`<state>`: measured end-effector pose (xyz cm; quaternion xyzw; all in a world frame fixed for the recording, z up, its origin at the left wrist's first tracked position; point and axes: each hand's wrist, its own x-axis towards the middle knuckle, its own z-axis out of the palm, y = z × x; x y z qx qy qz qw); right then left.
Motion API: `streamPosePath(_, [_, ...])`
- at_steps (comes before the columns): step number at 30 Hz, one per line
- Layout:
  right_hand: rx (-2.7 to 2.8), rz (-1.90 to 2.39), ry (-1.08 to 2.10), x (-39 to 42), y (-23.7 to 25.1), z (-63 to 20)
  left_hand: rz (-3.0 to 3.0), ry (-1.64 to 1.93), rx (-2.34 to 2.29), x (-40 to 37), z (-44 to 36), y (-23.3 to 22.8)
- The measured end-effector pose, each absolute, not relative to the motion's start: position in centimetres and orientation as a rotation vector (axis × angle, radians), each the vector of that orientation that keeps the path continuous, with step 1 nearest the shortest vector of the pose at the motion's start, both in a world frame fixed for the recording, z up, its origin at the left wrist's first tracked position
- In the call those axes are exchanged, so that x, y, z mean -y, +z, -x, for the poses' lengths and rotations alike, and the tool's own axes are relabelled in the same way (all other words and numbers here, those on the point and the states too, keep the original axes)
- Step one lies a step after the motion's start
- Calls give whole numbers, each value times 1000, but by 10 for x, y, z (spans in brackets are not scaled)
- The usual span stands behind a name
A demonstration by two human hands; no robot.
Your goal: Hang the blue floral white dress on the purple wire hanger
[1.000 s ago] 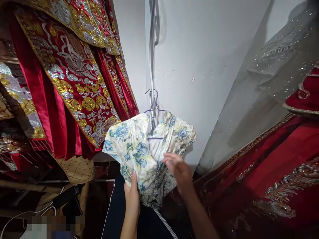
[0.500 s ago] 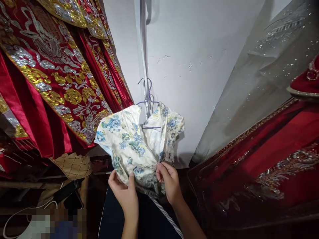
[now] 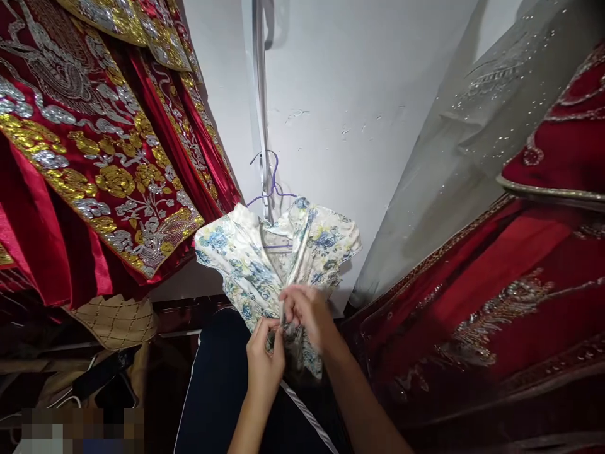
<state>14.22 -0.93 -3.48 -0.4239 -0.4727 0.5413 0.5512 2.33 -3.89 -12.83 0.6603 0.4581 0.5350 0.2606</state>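
A white floral garment (image 3: 241,258) with blue and yellow flowers and a V neckline hangs on a purple hanger (image 3: 273,186). My left hand (image 3: 265,353) pinches its cloth at the front, low on the waist. Just above and to the right, my right hand (image 3: 307,312) is closed on the garment's front edge, slightly blurred. Both hands are close together, and the fabric between them is gathered. The lower part of the garment is partly hidden behind my hands and wrists.
Red gowns with gold and silver embroidery (image 3: 118,180) hang at the left. A sheer sparkling veil (image 3: 439,145) and a beaded red garment (image 3: 515,296) are at the right. Behind the hanger is a metal pole (image 3: 259,94). A phone (image 3: 116,391) lies at lower left.
My left hand has moved right from the garment's side to its front, beside my right hand. The garment now faces more squarely forward. The view has shifted slightly right.
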Motion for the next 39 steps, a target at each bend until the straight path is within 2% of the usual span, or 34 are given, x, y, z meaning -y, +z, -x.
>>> streamPosePath(5, [1125, 852, 1143, -48, 52, -152, -1873, 1359, -1235, 42, -29, -139])
streamPosePath(9, [1160, 759, 1036, -56, 71, -146, -1938, 1215, -1154, 30, -22, -130])
streamPosePath(12, [1212, 773, 987, -44, 62, -144, -1978, 1305, -1050, 8, -10, -84])
streamPosePath(16, [1319, 831, 928, -28, 67, -148, -2066, 1665, -949, -28, 0, 12])
streamPosePath(18, [1384, 846, 883, -27, 73, -149, -2250, 1683, -908, -41, -1, 52])
streamPosePath(22, [1390, 949, 753, -42, 57, -151, -2487, 1681, -868, -50, -5, 88])
streamPosePath(25, [1411, 1116, 760, -55, 19, -152, -2215, 1931, -1026, -58, 16, 83])
streamPosePath(29, [1410, 1127, 954, -46, -22, -149, -1249, 2244, -1027, -86, 74, 50])
streamPosePath(32, [1388, 1052, 1054, -24, -34, -140, -641, 1924, -954, -99, 95, 6])
streamPosePath(36, [1220, 941, 1135, 4, -50, -130, -640, 1698, -993, -84, 65, -63])
streamPosePath(39, [1043, 966, 1112, 19, -71, -138, -766, 1525, -997, -62, 34, -95])
